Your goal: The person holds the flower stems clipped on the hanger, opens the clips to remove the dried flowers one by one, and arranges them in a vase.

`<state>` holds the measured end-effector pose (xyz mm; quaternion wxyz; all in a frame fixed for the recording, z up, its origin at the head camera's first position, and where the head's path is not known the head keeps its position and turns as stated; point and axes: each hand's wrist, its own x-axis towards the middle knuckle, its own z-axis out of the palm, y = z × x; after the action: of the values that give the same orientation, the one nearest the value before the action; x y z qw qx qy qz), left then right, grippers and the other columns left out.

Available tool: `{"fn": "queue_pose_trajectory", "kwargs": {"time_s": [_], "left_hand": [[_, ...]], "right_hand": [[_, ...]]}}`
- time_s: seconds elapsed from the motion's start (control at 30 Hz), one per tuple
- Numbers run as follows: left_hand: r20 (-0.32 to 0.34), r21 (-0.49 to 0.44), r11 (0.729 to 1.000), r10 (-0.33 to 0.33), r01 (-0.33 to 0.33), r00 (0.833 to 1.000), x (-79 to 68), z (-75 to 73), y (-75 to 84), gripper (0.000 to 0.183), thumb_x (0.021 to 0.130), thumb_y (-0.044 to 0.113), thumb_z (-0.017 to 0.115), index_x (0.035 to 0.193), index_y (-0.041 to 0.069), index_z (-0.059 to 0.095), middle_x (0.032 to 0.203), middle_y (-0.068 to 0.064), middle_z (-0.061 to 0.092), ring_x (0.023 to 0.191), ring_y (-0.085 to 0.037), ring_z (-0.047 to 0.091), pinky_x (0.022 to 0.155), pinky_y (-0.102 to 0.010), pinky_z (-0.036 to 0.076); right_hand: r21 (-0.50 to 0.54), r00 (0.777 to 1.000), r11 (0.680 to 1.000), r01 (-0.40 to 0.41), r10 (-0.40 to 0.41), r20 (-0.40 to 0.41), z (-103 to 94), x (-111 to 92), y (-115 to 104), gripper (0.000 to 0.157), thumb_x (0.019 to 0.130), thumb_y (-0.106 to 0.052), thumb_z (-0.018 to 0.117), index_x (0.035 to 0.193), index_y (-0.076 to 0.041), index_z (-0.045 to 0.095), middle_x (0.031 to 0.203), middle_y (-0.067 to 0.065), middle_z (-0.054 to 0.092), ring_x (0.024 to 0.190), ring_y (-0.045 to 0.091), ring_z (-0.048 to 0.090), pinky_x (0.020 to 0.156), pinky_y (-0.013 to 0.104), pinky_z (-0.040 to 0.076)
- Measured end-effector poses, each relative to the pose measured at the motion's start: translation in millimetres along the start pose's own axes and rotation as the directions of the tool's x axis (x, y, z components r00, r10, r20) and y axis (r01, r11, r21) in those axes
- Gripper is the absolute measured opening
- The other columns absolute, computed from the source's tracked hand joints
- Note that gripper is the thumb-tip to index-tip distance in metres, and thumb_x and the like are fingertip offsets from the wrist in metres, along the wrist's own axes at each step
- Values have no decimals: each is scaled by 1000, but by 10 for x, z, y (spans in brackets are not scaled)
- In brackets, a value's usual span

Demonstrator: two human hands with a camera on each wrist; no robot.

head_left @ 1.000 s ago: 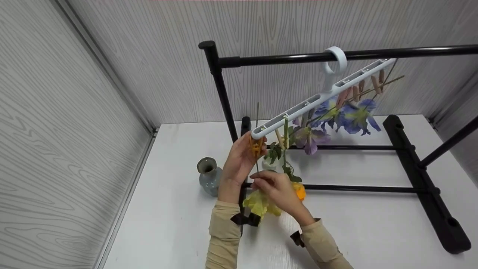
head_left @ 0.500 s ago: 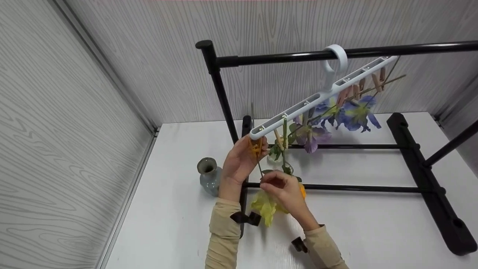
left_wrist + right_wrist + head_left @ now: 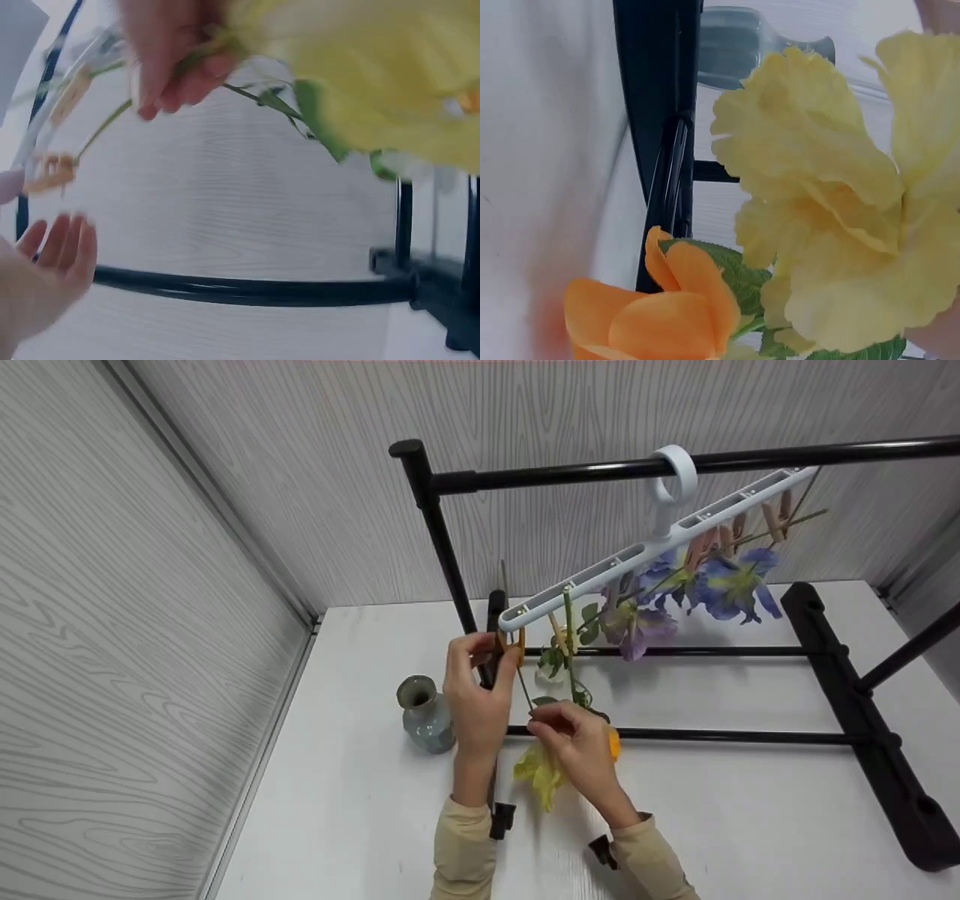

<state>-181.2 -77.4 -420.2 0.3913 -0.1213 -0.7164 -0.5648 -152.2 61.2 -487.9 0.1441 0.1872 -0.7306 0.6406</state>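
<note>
An orange clothespin (image 3: pixel 521 646) hangs at the near end of the white hanger (image 3: pixel 592 583), clipped on a flower stem (image 3: pixel 524 690). My left hand (image 3: pixel 480 705) is around this clothespin; in the left wrist view its fingers (image 3: pixel 69 244) are spread, apart from the clip. My right hand (image 3: pixel 581 746) pinches the stem lower down, just above the yellow flower (image 3: pixel 541 772), which hangs head down. An orange flower (image 3: pixel 614 743) hangs beside it, partly behind my right hand. Yellow petals (image 3: pixel 840 225) fill much of the right wrist view.
The hanger hooks over a black rack's top bar (image 3: pixel 555 476). Purple (image 3: pixel 637 630) and blue flowers (image 3: pixel 739 585) hang farther along it from clothespins. A grey-blue vase (image 3: pixel 427 718) stands left of my left hand. The rack's black foot (image 3: pixel 870 727) lies at right.
My left hand has turned and loosened its fingers from the orange clothespin. The right hand, still pinching the stem, has shifted slightly right, and the yellow flower with it.
</note>
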Motion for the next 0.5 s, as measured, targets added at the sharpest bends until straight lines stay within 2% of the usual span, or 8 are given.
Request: {"fn": "queue_pose_trajectory", "kwargs": {"time_s": [0.03, 0.07, 0.1, 0.17, 0.33, 0.5], "left_hand": [[-41, 144, 988, 69, -62, 997, -18, 38, 33, 35, 91, 13, 81, 112, -5, 59, 104, -13, 63, 96, -24, 64, 83, -34, 57], [-66, 260, 960, 128, -107, 990, -25, 77, 64, 37, 89, 15, 83, 110, -5, 60, 102, -14, 62, 93, -25, 64, 81, -35, 57], [-77, 343, 930, 166, -130, 983, -26, 115, 89, 39, 88, 18, 85, 108, -5, 60, 100, -15, 61, 91, -26, 62, 79, -35, 57], [-92, 446, 883, 208, -146, 974, -11, 183, 129, 40, 87, 22, 86, 105, -4, 60, 95, -15, 59, 88, -27, 59, 75, -34, 56], [-103, 566, 814, 226, -130, 969, 28, 249, 199, 33, 88, 20, 84, 97, -3, 61, 88, -13, 56, 79, -27, 54, 66, -35, 53], [-30, 612, 778, 201, -141, 979, 74, 229, 215, 24, 91, 15, 79, 95, -2, 63, 89, -14, 56, 77, -27, 56, 66, -35, 54]], "right_hand": [[-31, 999, 999, 29, -30, -17, 9, -3, -6, 12, 85, 6, 80, 94, -2, 77, 90, 13, 75, 78, 17, 70, 72, 21, 56], [-59, 998, 997, 55, -57, -31, 18, -7, -12, 13, 85, 6, 80, 94, -2, 77, 90, 13, 75, 78, 17, 70, 72, 21, 56], [-86, 996, 993, 78, -82, -43, 27, -10, -19, 13, 85, 7, 80, 94, -2, 77, 90, 12, 75, 77, 18, 70, 72, 21, 57], [-124, 990, 986, 113, -122, -64, 50, -22, -24, 14, 85, 9, 79, 94, -2, 76, 89, 11, 75, 76, 19, 70, 71, 22, 57], [-208, 972, 960, 187, -211, -102, 98, -55, -26, 17, 83, 12, 80, 93, -2, 76, 87, 7, 74, 75, 20, 71, 70, 26, 58], [-250, 970, 951, 182, -215, -110, 117, -54, -3, 16, 82, 10, 82, 91, -2, 76, 86, 5, 74, 74, 18, 71, 68, 28, 60]]}}
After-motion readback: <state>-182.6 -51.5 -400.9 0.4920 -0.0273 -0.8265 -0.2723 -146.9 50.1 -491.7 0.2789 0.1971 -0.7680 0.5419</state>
